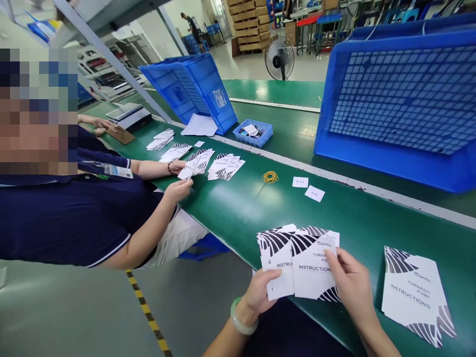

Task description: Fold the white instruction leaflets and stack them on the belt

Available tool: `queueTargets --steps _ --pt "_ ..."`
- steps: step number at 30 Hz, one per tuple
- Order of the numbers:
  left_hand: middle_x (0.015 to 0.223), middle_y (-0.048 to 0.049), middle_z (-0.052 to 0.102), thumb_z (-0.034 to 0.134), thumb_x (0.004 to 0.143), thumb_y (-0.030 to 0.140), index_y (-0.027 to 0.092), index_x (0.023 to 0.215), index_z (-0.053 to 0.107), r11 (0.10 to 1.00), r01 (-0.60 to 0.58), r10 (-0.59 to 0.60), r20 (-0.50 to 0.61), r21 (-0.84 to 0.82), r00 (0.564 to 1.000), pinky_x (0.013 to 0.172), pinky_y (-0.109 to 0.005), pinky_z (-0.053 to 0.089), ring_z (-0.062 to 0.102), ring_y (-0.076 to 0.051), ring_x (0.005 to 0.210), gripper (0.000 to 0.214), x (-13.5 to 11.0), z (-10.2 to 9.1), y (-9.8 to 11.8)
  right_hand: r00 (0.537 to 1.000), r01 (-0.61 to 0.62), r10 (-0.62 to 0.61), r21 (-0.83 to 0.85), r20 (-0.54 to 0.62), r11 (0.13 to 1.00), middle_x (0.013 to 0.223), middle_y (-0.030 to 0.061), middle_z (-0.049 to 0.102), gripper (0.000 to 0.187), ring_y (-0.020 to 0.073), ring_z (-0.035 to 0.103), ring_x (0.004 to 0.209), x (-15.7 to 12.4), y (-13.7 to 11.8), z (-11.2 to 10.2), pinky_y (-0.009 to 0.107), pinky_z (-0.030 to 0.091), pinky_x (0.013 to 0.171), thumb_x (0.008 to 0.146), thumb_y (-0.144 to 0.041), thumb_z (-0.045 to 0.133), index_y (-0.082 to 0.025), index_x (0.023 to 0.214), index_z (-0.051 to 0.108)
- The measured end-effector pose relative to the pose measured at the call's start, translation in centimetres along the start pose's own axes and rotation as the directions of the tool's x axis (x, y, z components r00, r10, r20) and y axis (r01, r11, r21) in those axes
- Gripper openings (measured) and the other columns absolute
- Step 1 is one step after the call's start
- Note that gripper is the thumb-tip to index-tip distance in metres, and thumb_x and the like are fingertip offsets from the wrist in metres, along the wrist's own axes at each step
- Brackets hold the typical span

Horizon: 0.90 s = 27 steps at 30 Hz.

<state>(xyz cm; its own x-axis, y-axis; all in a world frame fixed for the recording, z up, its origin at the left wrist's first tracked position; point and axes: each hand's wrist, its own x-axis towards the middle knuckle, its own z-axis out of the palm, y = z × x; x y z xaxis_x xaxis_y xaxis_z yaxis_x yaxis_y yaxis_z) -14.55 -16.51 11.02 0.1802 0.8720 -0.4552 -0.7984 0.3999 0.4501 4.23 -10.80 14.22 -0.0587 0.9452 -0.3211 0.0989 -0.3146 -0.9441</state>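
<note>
My left hand, with a pale green bangle at its wrist, grips several white instruction leaflets by their lower edge, thumb on top. Between thumb and fingers, my right hand pinches the right edge of another instruction leaflet, printed "Mantis Tornado Pump Instructions", which overlaps the left ones. Both groups are held above the table's near edge. To the right of my right hand lies a stack of the same leaflets, slightly fanned. How many leaflets each hand holds cannot be counted.
Yellow rubber bands and two small paper slips lie on the green table. Blue crates stand behind. At left, a co-worker handles leaflets near more leaflet piles and a small blue basket.
</note>
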Motion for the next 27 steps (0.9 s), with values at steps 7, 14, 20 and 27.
queueTargets --steps 7,14,20,27 --pt "0.105 -0.0112 0.068 0.055 0.075 0.011 0.011 0.128 0.048 0.991 -0.124 0.116 -0.142 -0.052 0.983 0.096 -0.041 0.044 0.063 -0.026 0.099 0.053 -0.6 -1.7 2.0 0.976 0.074 -0.106 -0.166 -0.19 0.983 0.125 0.012 0.052 0.059 0.0301 0.051 0.11 2.2 2.2 -1.8 0.042 0.046 0.086 0.08 -0.048 0.056 -0.021 0.13 0.042" --pt "0.106 -0.0134 0.067 0.058 0.074 0.013 0.009 0.127 0.049 1.0 -0.026 0.025 -0.033 -0.016 0.999 0.094 -0.045 0.044 0.06 -0.031 0.104 0.053 -0.5 -0.7 0.2 0.954 0.295 -0.245 -0.389 0.172 0.873 0.098 0.005 0.062 0.026 0.0209 0.056 0.089 0.8 1.5 1.2 0.031 0.046 0.077 0.086 -0.045 0.047 -0.023 0.095 0.057" --pt "0.106 -0.0074 0.068 0.052 0.08 0.016 0.014 0.118 0.058 0.999 0.017 -0.019 0.059 0.028 0.998 0.094 -0.044 0.044 0.055 -0.03 0.111 0.038 -0.3 -0.1 -0.7 0.979 0.17 -0.144 -0.193 0.145 0.966 0.072 0.0005 0.059 0.025 0.0165 0.055 0.067 0.3 0.6 1.4 0.025 0.043 0.059 0.086 -0.045 0.049 -0.021 0.08 0.055" --pt "0.117 -0.0166 0.061 0.053 0.08 0.017 0.008 0.122 0.053 0.999 -0.046 0.047 0.044 -0.025 0.998 0.097 -0.045 0.041 0.056 -0.031 0.11 0.043 -0.6 -0.8 1.2 0.995 -0.009 0.023 0.143 -0.096 0.99 0.089 0.0067 0.066 0.038 0.0212 0.062 0.075 0.4 0.9 -2.0 0.027 0.05 0.058 0.078 -0.047 0.061 -0.021 0.105 0.056"
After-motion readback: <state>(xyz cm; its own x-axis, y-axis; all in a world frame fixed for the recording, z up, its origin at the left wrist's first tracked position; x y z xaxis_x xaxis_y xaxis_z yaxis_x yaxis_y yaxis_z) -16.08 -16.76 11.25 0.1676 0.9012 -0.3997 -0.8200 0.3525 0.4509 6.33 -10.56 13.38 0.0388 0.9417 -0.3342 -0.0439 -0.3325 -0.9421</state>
